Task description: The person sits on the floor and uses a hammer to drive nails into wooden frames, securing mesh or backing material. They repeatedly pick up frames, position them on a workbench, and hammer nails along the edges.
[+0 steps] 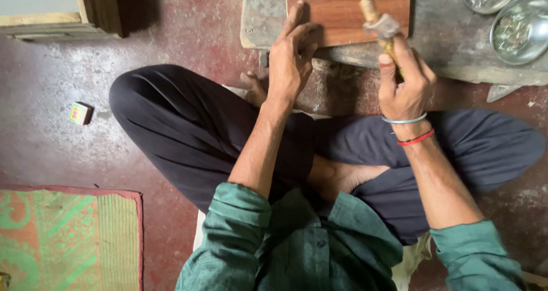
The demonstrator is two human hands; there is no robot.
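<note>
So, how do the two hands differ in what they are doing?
The left hand lies flat, fingers spread, pressing on the reddish wooden board; the right hand is closed around a wooden-handled hammer, held upright. Only the right wrist wears bangles. Both reach over the grey slab.

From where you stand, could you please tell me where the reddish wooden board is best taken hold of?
Grip the wooden board by its near left corner, coming from the left. That edge overhangs the grey slab, and the left hand already rests there; the right hand holding the small hammer crowds the right side.
</note>
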